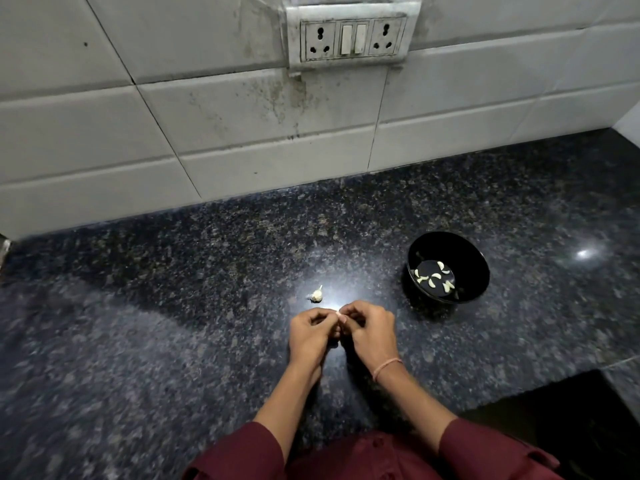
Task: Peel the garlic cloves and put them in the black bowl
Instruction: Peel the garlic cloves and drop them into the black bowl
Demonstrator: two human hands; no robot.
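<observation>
Pale and nearly hidden, the clove (338, 314) shows only as a small whitish sliver where the fingertips of both hands meet, held just above the table (173, 306) near its front middle; how much skin is on it cannot be told. The left hand (310, 332) pinches it from the left, its grip narrow and its fingers curled in; the right hand (370, 330) pinches the same sliver from the right between thumb and forefinger, its other fingers curled under; the two hands touch at the fingertips.

Just beyond the left hand, and apart from it, a garlic bit (317, 295) lies on the table; it is whitish and rounded, with a thin pointed tip sticking up. Beyond and to the right of the right hand stands the bowl (481, 271), black, glossy and upright; on its flat bottom lie the peeled cloves (433, 276), several creamy crescents, some touching, some scattered apart.

A pinkish thread (388, 367) circles the right wrist; maroon sleeves (242, 452) show at the lower edge. The table is dark speckled stone, polished, with a bright glare beside the hands; behind it rises a wall (104, 116) of white tiles, stained near a socket plate (353, 34) with two sockets and two switches.
</observation>
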